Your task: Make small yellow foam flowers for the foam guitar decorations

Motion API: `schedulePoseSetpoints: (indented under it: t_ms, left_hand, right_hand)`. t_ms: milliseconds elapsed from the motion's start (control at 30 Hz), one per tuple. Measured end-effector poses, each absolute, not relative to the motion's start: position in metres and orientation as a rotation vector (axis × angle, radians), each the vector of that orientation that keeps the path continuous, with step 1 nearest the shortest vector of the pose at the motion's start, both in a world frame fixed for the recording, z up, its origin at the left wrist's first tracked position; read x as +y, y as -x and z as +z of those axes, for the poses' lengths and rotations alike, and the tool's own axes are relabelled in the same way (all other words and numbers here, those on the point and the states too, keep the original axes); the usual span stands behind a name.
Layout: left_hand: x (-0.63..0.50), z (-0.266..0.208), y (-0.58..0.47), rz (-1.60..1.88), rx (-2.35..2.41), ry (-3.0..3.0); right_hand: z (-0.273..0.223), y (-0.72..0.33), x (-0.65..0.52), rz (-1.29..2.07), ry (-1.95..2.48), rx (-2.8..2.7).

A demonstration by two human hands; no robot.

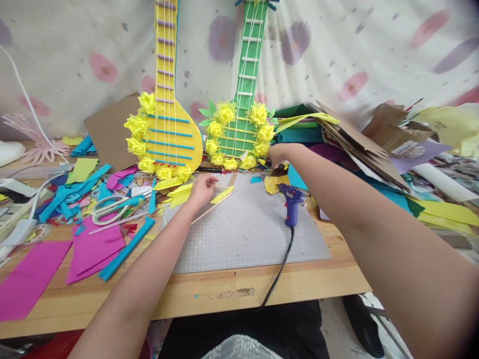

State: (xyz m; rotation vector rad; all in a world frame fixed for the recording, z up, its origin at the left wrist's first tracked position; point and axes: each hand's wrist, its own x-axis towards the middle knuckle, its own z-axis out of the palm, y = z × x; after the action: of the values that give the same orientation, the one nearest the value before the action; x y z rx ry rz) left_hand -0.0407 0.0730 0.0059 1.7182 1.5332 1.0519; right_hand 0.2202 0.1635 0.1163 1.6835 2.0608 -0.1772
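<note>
Head view: left of centre, the left hand [202,191] curls its fingers beside yellow paper strips [181,195], its grip unclear. Farther right, the right hand [278,155] is near the green stringed instrument [246,92] at upper centre, grip hidden. Below, a glue gun [291,205] is on the grey mat [243,239].

The table [318,284] is smooth, pale wood with a rough, scraped patch [236,293]. The mat [232,244] looks matt, the glue gun [292,205] smooth plastic with a slight sheen. The thin stick [214,206] is bare wood, the yellow strip [222,195] matt paper. The flowers [136,126] look like crinkled paper, the board [110,132] plain brown cardboard, the pink sheets [95,244] matt paper
</note>
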Motion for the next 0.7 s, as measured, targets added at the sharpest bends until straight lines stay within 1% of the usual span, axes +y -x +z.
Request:
schedulePoseSetpoints:
  t_ms: [100, 200, 333, 500, 600, 700]
  left_hand:
    - [0.072, 0.006, 0.04, 1.081, 1.482, -1.704]
    - [0.073, 0.007, 0.043, 1.118, 1.452, -1.686]
    - [0.072, 0.012, 0.05, 1.136, 1.462, -1.687]
    - [0.065, 0.022, 0.067, 1.185, 1.474, -1.708]
    - [0.06, 0.028, 0.091, 1.245, 1.542, -1.727]
    - [0.054, 0.033, 0.127, 1.337, 1.719, -1.681]
  right_hand:
    - [0.127, -0.239, 0.169, -0.233, -1.774, 2.142]
    - [0.129, -0.245, 0.165, -0.226, -1.769, 2.169]
    - [0.124, -0.238, 0.155, -0.203, -1.656, 2.177]
    - [0.112, -0.229, 0.151, -0.094, -1.466, 2.166]
    - [0.103, -0.229, 0.151, -0.116, -1.41, 2.128]
    - [0.093, -0.231, 0.152, -0.231, -1.42, 2.04]
